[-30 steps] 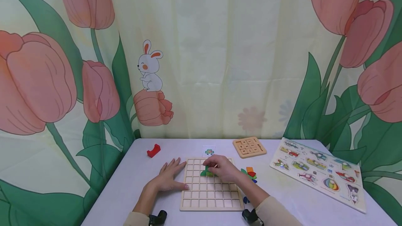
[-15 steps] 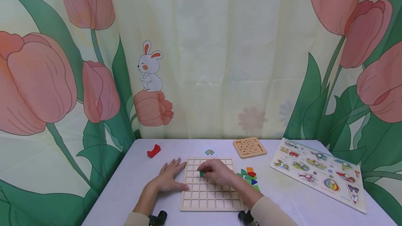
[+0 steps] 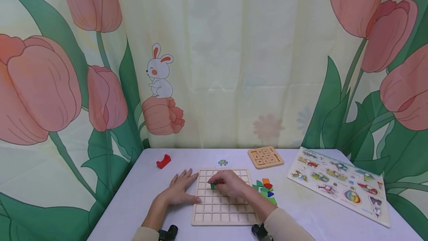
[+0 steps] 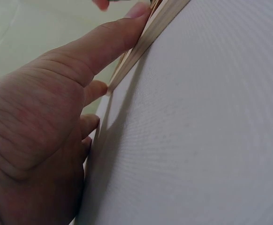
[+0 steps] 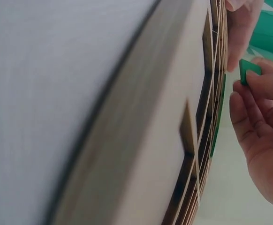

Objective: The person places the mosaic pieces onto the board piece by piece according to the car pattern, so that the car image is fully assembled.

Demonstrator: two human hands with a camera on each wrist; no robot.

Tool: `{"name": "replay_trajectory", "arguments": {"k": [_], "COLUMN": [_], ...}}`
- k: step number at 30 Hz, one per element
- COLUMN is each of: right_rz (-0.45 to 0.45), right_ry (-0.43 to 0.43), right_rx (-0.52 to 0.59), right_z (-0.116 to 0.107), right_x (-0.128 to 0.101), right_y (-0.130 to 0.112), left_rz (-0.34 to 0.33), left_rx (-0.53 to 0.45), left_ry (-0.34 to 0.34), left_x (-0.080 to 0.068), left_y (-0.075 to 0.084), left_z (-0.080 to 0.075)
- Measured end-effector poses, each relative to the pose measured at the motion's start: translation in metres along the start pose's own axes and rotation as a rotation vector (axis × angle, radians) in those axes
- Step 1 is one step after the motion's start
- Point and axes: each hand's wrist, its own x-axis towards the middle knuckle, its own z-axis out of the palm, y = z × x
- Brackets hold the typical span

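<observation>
Right hand (image 3: 229,185): green tile (image 5: 246,68) pinched above pale wooden grid board (image 3: 225,209), ten o'clock.
Left hand (image 3: 178,189): fingers spread, board touched at nine o'clock.

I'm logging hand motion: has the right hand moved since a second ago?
Yes. Against the grid board, the right hand has shifted left, toward the left hand, and slightly toward the board's near edge.

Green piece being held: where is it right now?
In the head view, the green piece is pinched in the right hand, over the upper left of the grid board.
</observation>
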Motion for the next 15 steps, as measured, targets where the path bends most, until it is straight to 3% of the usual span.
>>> {"name": "replay_trajectory", "arguments": {"k": [15], "right_rz": [-0.026], "right_ry": [-0.031], "right_rx": [-0.003], "right_z": [0.0041], "right_x": [0.0057], "right_y": [-0.0052], "left_rz": [0.004], "left_rx": [0.004], "left_ry": [-0.001], "left_x": [0.0013], "left_y": [-0.0015], "left_z": [-0.0002]}}
